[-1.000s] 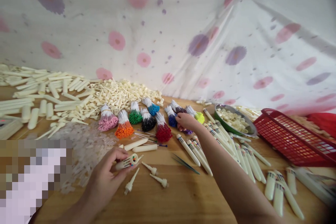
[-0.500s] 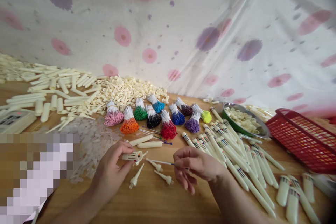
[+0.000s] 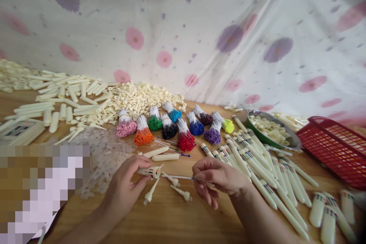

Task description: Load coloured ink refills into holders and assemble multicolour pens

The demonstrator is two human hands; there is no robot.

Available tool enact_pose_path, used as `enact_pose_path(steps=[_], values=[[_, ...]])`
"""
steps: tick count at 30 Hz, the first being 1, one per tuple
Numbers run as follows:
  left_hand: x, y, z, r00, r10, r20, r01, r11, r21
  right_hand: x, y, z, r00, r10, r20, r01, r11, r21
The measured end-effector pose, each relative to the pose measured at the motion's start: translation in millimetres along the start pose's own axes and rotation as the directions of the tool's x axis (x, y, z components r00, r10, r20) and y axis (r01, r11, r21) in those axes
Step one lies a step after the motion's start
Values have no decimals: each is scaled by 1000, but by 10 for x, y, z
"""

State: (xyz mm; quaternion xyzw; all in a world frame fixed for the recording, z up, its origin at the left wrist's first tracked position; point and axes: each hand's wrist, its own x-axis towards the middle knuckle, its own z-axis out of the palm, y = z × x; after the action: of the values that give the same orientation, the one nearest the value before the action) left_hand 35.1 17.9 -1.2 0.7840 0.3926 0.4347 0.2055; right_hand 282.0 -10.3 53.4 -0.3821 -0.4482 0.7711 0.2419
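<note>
My left hand (image 3: 121,187) is closed around a short cream pen barrel (image 3: 151,171) with dark slots, its open end facing right. Between the fingertips of my right hand (image 3: 219,179) is a thin white pen refill (image 3: 178,177) with a blue end, lying level. The refill's free tip is right by the barrel's open mouth; whether it is inside I cannot tell. Cream cone-tipped pieces (image 3: 181,193) lie on the table just below. Behind the hands stand bundles of refills in several colours, such as the red bundle (image 3: 186,137) and the orange bundle (image 3: 143,133).
Cream tubes and small parts (image 3: 137,99) are heaped at the back left, with clear plastic bits (image 3: 100,160) in front. Multicolour pens (image 3: 265,175) lie on the right. Behind them are a green-sided metal bowl (image 3: 253,131) of cream parts and a red basket (image 3: 331,145).
The gap between the barrel's mouth and the refill's tip has narrowed. The barrel's slotted side has turned slightly in my left hand. The whole view has shifted a little.
</note>
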Motion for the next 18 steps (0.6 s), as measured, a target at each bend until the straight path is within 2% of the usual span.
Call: enact_pose_path(steps=[8, 15, 18], values=[[-23, 10, 25, 1000, -6, 5, 6, 1000, -11, 94, 22, 34, 999, -24, 37, 23, 1000, 15], [-15, 32, 14, 1000, 11, 16, -11, 1000, -14, 57, -19, 6, 999, -40, 10, 40, 999, -15], [-18, 42, 20, 1000, 16, 27, -16, 1000, -15, 86, -12, 17, 998, -41, 49, 41, 999, -7]])
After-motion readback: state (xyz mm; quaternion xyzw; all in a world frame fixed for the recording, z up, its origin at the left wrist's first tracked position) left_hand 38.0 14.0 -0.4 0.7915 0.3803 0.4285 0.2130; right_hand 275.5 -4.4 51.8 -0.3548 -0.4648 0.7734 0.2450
